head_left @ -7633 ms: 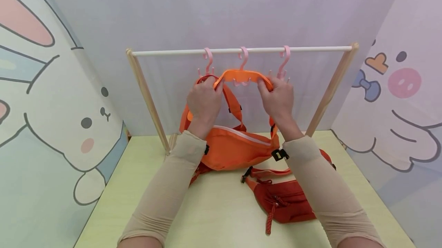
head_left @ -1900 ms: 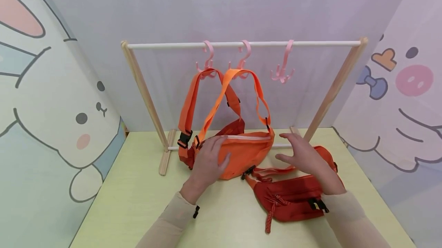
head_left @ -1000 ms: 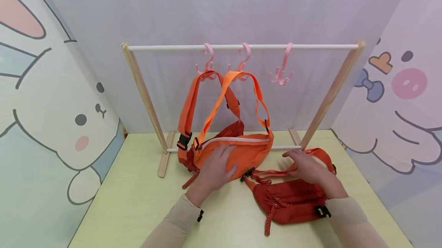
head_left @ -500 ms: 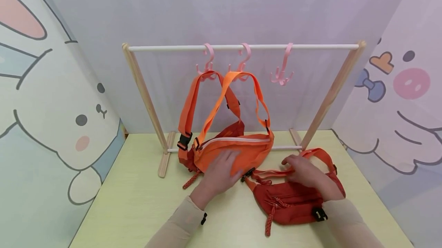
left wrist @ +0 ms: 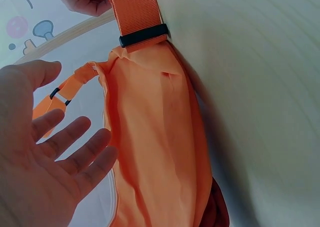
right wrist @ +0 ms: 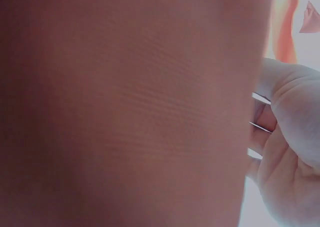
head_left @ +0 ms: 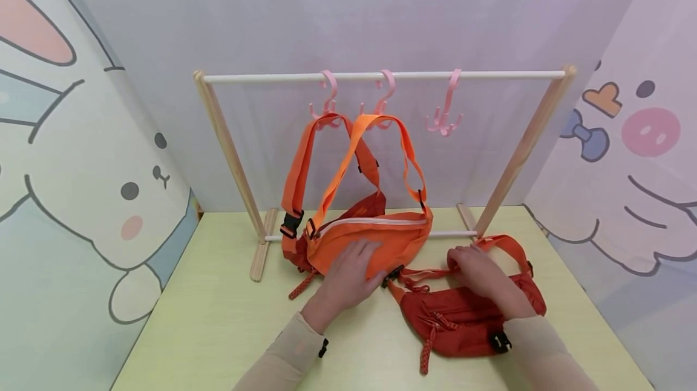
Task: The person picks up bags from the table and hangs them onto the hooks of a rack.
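An orange waist bag hangs by its strap from the middle pink hook, its body low near the table. My left hand is in front of it, fingers loosely spread; the left wrist view shows the open palm beside the orange fabric. At the right lies a dark red waist bag with a braided zip pull. My right hand grips its strap with curled fingers. In the right wrist view, a blurred brownish surface hides most of that hand.
Another bag with a red body hangs from the left pink hook, partly behind the orange one. The right pink hook carries nothing. A wooden-legged rack with a white rail stands at the back of the table.
Both hands had held the orange strap up at the middle hook; it now hangs there by itself. My right hand has since lowered to the red bag's strap, fingers closing round it.
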The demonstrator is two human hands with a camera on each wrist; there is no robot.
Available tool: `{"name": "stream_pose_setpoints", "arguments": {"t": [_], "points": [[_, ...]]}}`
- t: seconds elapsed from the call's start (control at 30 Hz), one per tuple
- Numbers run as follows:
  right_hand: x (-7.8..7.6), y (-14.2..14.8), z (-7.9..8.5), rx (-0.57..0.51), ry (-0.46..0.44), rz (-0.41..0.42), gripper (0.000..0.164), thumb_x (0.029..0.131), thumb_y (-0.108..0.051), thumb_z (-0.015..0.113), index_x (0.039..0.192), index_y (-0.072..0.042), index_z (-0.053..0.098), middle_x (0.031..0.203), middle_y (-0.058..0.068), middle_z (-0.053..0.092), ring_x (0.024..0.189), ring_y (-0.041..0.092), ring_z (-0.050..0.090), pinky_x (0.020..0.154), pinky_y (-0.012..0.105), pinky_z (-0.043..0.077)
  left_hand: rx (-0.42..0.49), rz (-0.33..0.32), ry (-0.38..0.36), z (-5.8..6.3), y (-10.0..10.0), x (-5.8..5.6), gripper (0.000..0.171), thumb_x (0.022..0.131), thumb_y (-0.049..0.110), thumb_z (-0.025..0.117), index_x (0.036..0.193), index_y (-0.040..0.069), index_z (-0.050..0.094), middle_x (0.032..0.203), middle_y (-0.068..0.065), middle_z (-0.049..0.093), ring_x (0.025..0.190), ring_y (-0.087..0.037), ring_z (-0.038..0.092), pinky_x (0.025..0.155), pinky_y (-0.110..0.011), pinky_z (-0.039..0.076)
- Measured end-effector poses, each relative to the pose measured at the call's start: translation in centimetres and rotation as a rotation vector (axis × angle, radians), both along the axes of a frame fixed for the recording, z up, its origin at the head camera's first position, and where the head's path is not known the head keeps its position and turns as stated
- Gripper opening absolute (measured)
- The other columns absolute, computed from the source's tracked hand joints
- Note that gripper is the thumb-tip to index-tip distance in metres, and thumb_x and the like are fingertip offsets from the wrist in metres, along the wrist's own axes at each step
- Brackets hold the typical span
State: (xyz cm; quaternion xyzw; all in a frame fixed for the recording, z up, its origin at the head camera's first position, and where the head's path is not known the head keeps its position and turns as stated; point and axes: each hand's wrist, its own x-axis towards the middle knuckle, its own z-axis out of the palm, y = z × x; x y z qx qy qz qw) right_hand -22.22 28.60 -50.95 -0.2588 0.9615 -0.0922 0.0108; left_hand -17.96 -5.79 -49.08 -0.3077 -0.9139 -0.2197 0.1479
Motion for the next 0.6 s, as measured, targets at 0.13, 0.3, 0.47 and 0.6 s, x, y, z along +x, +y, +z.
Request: {"name": "stream_pose_setpoints", "arguments": {"t": [0.13,0.3,0.47,0.6], "points": [[0.0,-0.1,0.3,-0.019,0.018,-0.017,0.029,0.086,-0.001,0.085,0.089,-0.019,0.063,0.079,-0.007,0.057,0.077,0.016,0.055,0.104,0.069,0.044,-0.001,0.001,-0.004,0.0,0.0,0.1,0.059,0.100,0.036,0.077,0.148,0.008,0.056,0.135,-0.005,0.062,0.120,-0.023,0.061,0.101,-0.038,0.054],[0.1,-0.2,0.7,-0.024,0.084,-0.025,0.030,0.085,-0.002,0.086,0.090,-0.018,0.061,0.076,-0.008,0.055,0.074,0.016,0.055,0.101,0.069,0.046,-0.002,-0.002,0.006,0.0,0.1,0.1,0.060,0.100,0.035,0.077,0.148,0.008,0.056,0.136,-0.005,0.062,0.120,-0.023,0.061,0.103,-0.038,0.053],[0.3,-0.6,1.4,-0.059,0.155,-0.051,0.030,0.084,-0.006,0.088,0.091,-0.017,0.061,0.076,-0.008,0.057,0.073,0.017,0.055,0.092,0.062,0.049,-0.001,-0.006,0.023,0.0,0.2,0.2,0.060,0.100,0.036,0.077,0.148,0.008,0.055,0.135,-0.006,0.062,0.119,-0.023,0.062,0.102,-0.037,0.053],[0.3,-0.9,2.0,-0.102,0.202,-0.066,0.028,0.086,-0.009,0.086,0.093,-0.015,0.059,0.074,-0.008,0.055,0.070,0.017,0.053,0.086,0.054,0.052,-0.004,-0.003,0.011,-0.1,0.4,0.3,0.060,0.101,0.039,0.075,0.149,0.008,0.055,0.136,-0.005,0.062,0.120,-0.022,0.062,0.102,-0.037,0.054]]}}
